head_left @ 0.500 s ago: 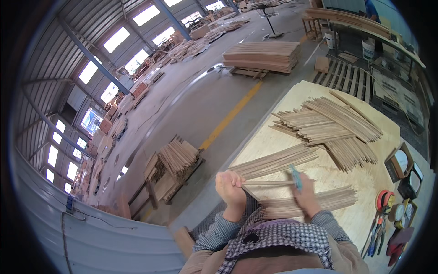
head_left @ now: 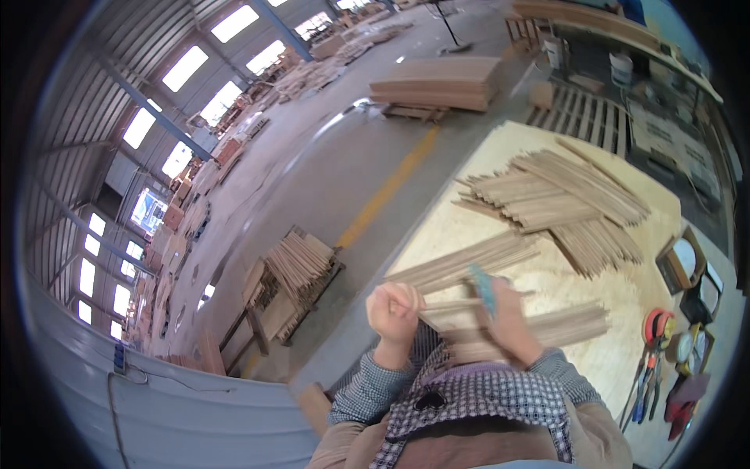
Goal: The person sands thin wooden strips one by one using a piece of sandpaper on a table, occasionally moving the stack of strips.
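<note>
My left hand is closed around the left end of a thin wooden strip, just past the table's near left edge. My right hand grips a teal piece, flat-looking and blurred, against the strip partway along it. The strip's far end shows beyond my right hand. Below it on the table lies a bundle of strips, partly covered by my right hand and wrist. Just beyond the held strip is another row of strips. A larger crossed pile of strips sits farther back.
The pale plywood tabletop carries pliers, an orange tape measure and dark boxes along its right side. A low stand of wood pieces is on the floor at left. Stacked boards rest on a pallet beyond.
My right hand and the teal piece have slid left along the strip, closer to my left hand. The strip's right end now shows past my right hand. The view has shifted slightly.
</note>
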Tool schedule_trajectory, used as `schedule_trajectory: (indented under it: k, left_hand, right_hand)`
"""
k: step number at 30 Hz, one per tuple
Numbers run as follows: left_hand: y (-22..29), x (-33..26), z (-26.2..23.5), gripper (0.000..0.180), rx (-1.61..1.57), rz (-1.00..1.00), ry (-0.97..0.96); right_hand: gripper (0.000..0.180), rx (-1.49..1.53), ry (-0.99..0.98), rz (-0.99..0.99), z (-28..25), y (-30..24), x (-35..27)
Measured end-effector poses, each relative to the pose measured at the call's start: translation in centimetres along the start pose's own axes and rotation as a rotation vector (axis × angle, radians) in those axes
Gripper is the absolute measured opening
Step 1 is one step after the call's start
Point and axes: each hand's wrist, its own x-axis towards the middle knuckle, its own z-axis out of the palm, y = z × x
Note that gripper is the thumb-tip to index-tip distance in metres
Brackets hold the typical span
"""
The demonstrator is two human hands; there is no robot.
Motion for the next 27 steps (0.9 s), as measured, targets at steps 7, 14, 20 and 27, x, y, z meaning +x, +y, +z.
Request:
schedule_trajectory:
  k: [7,14,20,27]
  left_hand:
    - [-1.9,-3.0,0.0,0.048,0.149,-0.014,0.257]
    - [-1.9,-2.6,0.8,0.049,0.144,-0.088,0.366]
    - [-0.2,-3.1,3.6,0.049,0.145,-0.089,0.263]
    - [1.3,-1.6,4.2,0.062,0.045,-0.109,-0.536]
  right_hand:
    - [0.043,-0.373,0.052,0.150,1.1,6.9,-1.4]
    - [0.014,0.131,0.127,0.001,1.3,6.4,0.1]
    - [0.017,-0.134,0.027,0.123,1.4,11.2,-0.6]
    - [0.026,0.171,-0.343,0.161,-0.5,15.6,-0.1]
